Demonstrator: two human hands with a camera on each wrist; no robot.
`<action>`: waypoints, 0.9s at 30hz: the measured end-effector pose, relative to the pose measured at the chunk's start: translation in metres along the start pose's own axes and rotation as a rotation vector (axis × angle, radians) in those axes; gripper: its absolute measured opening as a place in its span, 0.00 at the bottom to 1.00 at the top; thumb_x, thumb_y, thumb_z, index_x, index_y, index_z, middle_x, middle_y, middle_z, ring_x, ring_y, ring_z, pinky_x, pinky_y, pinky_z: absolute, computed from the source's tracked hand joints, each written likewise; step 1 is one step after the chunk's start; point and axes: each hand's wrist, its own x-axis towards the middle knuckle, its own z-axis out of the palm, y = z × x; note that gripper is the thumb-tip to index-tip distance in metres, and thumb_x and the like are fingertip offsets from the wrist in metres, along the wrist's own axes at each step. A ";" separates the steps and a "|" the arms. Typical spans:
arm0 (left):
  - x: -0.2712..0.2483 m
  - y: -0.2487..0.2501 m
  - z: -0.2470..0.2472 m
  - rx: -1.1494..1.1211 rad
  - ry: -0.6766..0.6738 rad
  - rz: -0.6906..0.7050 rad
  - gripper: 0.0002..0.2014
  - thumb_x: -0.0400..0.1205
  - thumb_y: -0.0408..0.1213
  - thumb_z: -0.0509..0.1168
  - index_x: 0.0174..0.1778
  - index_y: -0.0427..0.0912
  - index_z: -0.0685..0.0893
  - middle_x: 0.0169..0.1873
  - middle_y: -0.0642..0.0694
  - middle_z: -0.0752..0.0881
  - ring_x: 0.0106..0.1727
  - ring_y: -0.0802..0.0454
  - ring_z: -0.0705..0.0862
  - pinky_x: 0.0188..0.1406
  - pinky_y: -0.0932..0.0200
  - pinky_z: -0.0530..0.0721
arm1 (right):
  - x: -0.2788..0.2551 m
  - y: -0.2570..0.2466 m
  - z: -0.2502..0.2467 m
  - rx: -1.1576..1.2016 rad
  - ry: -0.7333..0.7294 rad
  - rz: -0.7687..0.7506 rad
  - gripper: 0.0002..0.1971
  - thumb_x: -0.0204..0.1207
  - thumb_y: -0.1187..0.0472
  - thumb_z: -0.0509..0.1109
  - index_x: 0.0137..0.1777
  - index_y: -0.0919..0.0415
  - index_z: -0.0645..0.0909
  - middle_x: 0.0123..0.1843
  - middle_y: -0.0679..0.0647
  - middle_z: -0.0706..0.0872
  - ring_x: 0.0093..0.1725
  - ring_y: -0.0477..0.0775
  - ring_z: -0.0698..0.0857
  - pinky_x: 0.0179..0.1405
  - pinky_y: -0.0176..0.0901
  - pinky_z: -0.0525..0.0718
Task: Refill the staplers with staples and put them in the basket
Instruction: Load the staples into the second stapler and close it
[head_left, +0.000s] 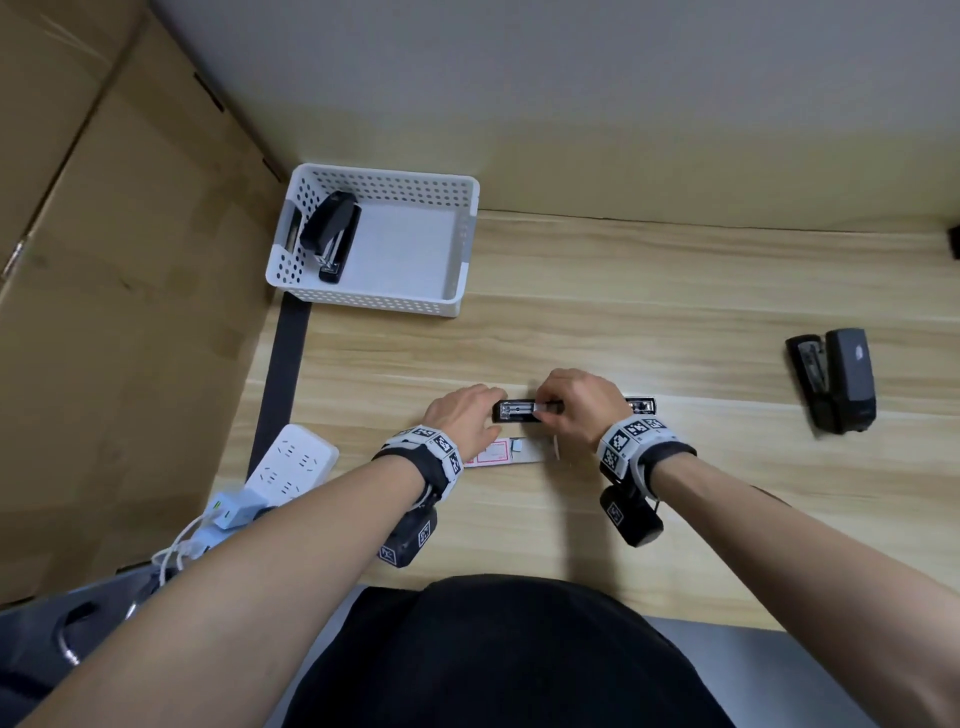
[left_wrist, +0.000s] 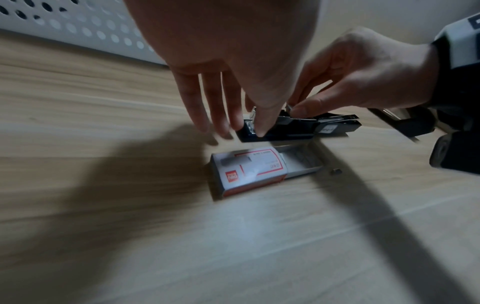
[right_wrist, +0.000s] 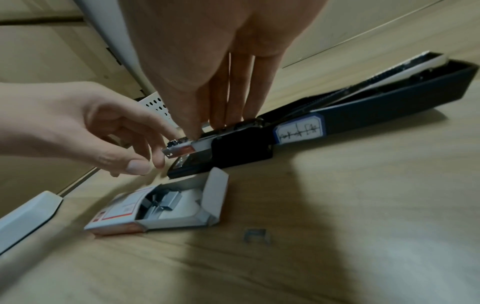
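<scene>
A black stapler (head_left: 511, 413) lies opened out flat at the middle of the wooden table, its lid (head_left: 641, 404) swung away to the right. My right hand (head_left: 550, 408) pinches a strip of staples at the open magazine (right_wrist: 182, 149), thumb and fingertips (right_wrist: 226, 123) on top of it. My left hand (head_left: 467, 410) has relaxed fingers touching the stapler's front end (left_wrist: 246, 133). Just in front lies the staple box (head_left: 491, 454), slid open with staples (right_wrist: 161, 200) showing. The white perforated basket (head_left: 462, 249) at the back left holds one black stapler (head_left: 330, 234).
Another black stapler (head_left: 836, 384) lies on its side at the table's right. A loose bit of staples (right_wrist: 255, 236) lies near the box. A white power strip (head_left: 291, 462) with plugs sits at the left edge, beside large cardboard sheets (head_left: 104, 260).
</scene>
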 end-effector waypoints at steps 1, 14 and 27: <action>0.002 0.000 0.000 -0.010 -0.003 0.000 0.15 0.80 0.44 0.66 0.62 0.54 0.78 0.50 0.54 0.81 0.53 0.47 0.82 0.45 0.53 0.80 | 0.001 0.000 0.001 -0.008 -0.010 -0.004 0.06 0.72 0.51 0.71 0.46 0.50 0.84 0.45 0.46 0.83 0.48 0.54 0.83 0.38 0.49 0.82; 0.015 -0.001 0.001 -0.047 0.045 0.041 0.11 0.85 0.45 0.64 0.60 0.50 0.86 0.50 0.50 0.85 0.52 0.46 0.82 0.44 0.54 0.79 | 0.006 0.000 0.007 -0.056 0.023 -0.139 0.06 0.73 0.50 0.74 0.46 0.50 0.87 0.43 0.45 0.85 0.47 0.55 0.83 0.31 0.47 0.82; 0.014 0.002 0.000 -0.020 0.014 0.038 0.11 0.83 0.45 0.64 0.59 0.51 0.86 0.51 0.51 0.84 0.55 0.45 0.82 0.48 0.50 0.82 | 0.004 0.001 0.005 -0.044 0.011 -0.070 0.15 0.73 0.49 0.75 0.59 0.48 0.85 0.51 0.44 0.84 0.56 0.51 0.78 0.38 0.47 0.81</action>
